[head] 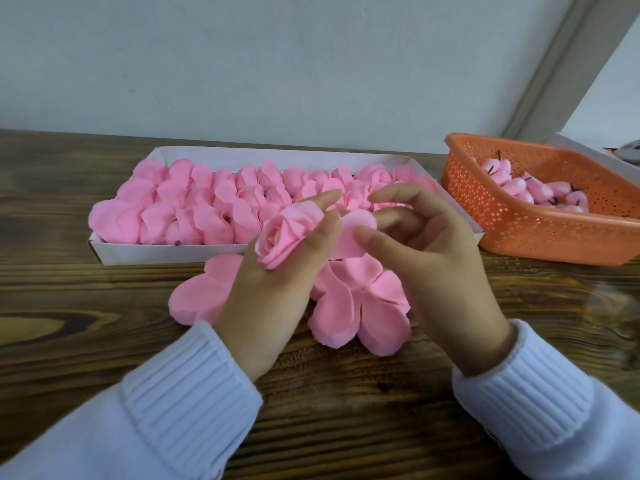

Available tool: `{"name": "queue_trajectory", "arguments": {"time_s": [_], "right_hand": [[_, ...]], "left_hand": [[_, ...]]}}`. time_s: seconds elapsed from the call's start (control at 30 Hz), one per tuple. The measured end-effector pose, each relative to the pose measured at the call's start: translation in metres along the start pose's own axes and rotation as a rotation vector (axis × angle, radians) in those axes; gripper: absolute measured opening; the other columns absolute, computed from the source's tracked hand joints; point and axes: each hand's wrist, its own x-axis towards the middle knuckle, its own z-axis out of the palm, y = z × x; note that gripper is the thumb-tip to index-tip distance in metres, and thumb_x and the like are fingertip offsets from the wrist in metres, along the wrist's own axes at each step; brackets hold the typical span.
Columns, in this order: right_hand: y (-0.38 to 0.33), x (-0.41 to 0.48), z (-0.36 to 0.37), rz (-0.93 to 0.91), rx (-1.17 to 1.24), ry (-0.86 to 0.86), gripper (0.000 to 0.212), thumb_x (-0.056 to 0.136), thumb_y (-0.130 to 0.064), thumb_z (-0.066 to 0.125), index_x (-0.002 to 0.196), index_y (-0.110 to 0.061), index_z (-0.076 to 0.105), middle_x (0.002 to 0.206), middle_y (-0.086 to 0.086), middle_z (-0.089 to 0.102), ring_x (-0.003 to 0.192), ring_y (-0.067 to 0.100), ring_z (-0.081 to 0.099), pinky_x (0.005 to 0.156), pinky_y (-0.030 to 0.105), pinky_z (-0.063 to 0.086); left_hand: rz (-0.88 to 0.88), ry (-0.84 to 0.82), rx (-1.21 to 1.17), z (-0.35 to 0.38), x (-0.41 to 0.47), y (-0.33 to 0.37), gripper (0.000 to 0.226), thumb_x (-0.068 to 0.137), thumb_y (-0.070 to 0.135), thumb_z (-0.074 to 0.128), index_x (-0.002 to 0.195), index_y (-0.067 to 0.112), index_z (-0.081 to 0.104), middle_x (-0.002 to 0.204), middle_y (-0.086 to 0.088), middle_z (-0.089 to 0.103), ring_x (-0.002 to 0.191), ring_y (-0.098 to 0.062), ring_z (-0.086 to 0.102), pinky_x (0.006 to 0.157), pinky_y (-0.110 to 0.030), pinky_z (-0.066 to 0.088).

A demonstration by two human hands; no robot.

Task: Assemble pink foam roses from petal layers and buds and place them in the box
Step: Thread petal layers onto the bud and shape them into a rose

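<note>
My left hand (277,289) holds a pink foam rose (284,237) between its fingers, bloom facing left and up. My right hand (426,258) pinches a loose pink petal piece (353,237) with thumb and fingers, right beside the rose. Under both hands, flat pink petal layers (360,306) lie in stacks on the wooden table, with another stack (204,296) to the left. Behind them a white box (166,252) is filled with several rows of finished pink roses (207,199).
An orange perforated basket (519,223) at the right holds several pink buds (533,192) with dark stems. A white wall rises behind the table. Bare wooden table (346,410) lies in front, between my white sleeves.
</note>
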Motion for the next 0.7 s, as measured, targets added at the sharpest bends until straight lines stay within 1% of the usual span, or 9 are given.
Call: {"name": "queue_trajectory", "arguments": {"time_s": [0.07, 0.1, 0.17, 0.2, 0.3, 0.43, 0.53, 0.63, 0.7], "right_hand": [[-0.002, -0.003, 0.002, -0.125, -0.079, 0.000, 0.026, 0.077, -0.002, 0.071, 0.096, -0.016, 0.061, 0.071, -0.005, 0.068, 0.067, 0.009, 0.062, 0.065, 0.020, 0.050], [-0.003, -0.004, 0.003, -0.168, -0.125, 0.000, 0.025, 0.078, -0.003, 0.071, 0.096, -0.017, 0.061, 0.072, -0.005, 0.068, 0.067, 0.009, 0.062, 0.066, 0.020, 0.050], [-0.005, -0.007, 0.005, -0.217, -0.192, 0.017, 0.023, 0.079, -0.003, 0.071, 0.094, -0.016, 0.061, 0.073, -0.005, 0.067, 0.067, 0.007, 0.062, 0.065, 0.018, 0.049], [-0.005, -0.007, 0.005, -0.228, -0.211, 0.032, 0.022, 0.079, -0.004, 0.071, 0.093, -0.016, 0.061, 0.073, -0.005, 0.067, 0.066, 0.006, 0.062, 0.064, 0.016, 0.048], [-0.005, -0.008, 0.006, -0.231, -0.237, 0.094, 0.019, 0.079, -0.005, 0.072, 0.090, -0.017, 0.061, 0.073, -0.004, 0.067, 0.065, 0.006, 0.063, 0.062, 0.015, 0.048], [-0.006, -0.008, 0.006, -0.221, -0.249, 0.149, 0.015, 0.078, -0.008, 0.070, 0.087, -0.018, 0.061, 0.070, -0.003, 0.066, 0.061, 0.011, 0.061, 0.059, 0.023, 0.050], [-0.006, -0.009, 0.006, -0.218, -0.245, 0.166, 0.013, 0.079, -0.008, 0.068, 0.086, -0.017, 0.061, 0.069, -0.003, 0.065, 0.062, 0.011, 0.061, 0.058, 0.026, 0.052], [-0.007, -0.010, 0.008, -0.254, -0.264, 0.136, 0.016, 0.079, -0.006, 0.068, 0.086, -0.018, 0.060, 0.071, -0.005, 0.065, 0.064, 0.008, 0.062, 0.060, 0.021, 0.050], [-0.008, -0.012, 0.011, -0.294, -0.281, 0.081, 0.020, 0.079, -0.003, 0.069, 0.087, -0.019, 0.060, 0.073, -0.007, 0.065, 0.068, 0.004, 0.062, 0.063, 0.017, 0.048]], "left_hand": [[0.030, -0.024, 0.039, -0.001, -0.002, -0.003, 0.050, 0.075, 0.052, 0.064, 0.119, 0.030, 0.063, 0.117, 0.004, 0.069, 0.110, -0.011, 0.064, 0.094, -0.042, 0.050], [0.051, -0.044, 0.063, 0.000, -0.003, -0.002, 0.039, 0.077, 0.050, 0.063, 0.111, 0.031, 0.067, 0.100, 0.008, 0.073, 0.092, -0.002, 0.068, 0.079, -0.030, 0.056], [0.104, -0.079, 0.106, 0.001, -0.005, -0.001, 0.009, 0.086, 0.041, 0.062, 0.086, 0.039, 0.071, 0.059, 0.019, 0.064, 0.048, 0.011, 0.057, 0.047, -0.003, 0.042], [0.120, -0.096, 0.123, 0.001, -0.006, 0.000, 0.012, 0.087, 0.039, 0.063, 0.079, 0.043, 0.070, 0.050, 0.021, 0.057, 0.039, 0.011, 0.050, 0.041, 0.000, 0.034], [0.101, -0.111, 0.142, 0.003, -0.007, 0.002, 0.009, 0.081, 0.044, 0.066, 0.078, 0.037, 0.071, 0.045, 0.019, 0.051, 0.033, 0.006, 0.043, 0.038, -0.001, 0.029], [0.109, -0.056, 0.206, 0.004, -0.007, -0.001, 0.045, 0.078, 0.043, 0.062, 0.077, -0.001, 0.052, 0.040, 0.017, 0.038, 0.030, 0.004, 0.034, 0.036, -0.003, 0.026], [0.112, -0.067, 0.188, 0.005, -0.008, 0.000, 0.032, 0.078, 0.042, 0.058, 0.072, 0.011, 0.054, 0.040, 0.020, 0.042, 0.031, 0.006, 0.037, 0.037, -0.001, 0.027], [0.119, -0.102, 0.177, 0.006, -0.009, 0.002, 0.041, 0.075, 0.048, 0.060, 0.076, 0.007, 0.057, 0.042, 0.021, 0.046, 0.034, 0.008, 0.042, 0.040, -0.001, 0.030], [0.135, -0.129, 0.179, 0.008, -0.010, 0.004, 0.022, 0.078, 0.039, 0.057, 0.078, 0.017, 0.061, 0.044, 0.024, 0.052, 0.040, 0.012, 0.048, 0.043, 0.002, 0.033]]}}
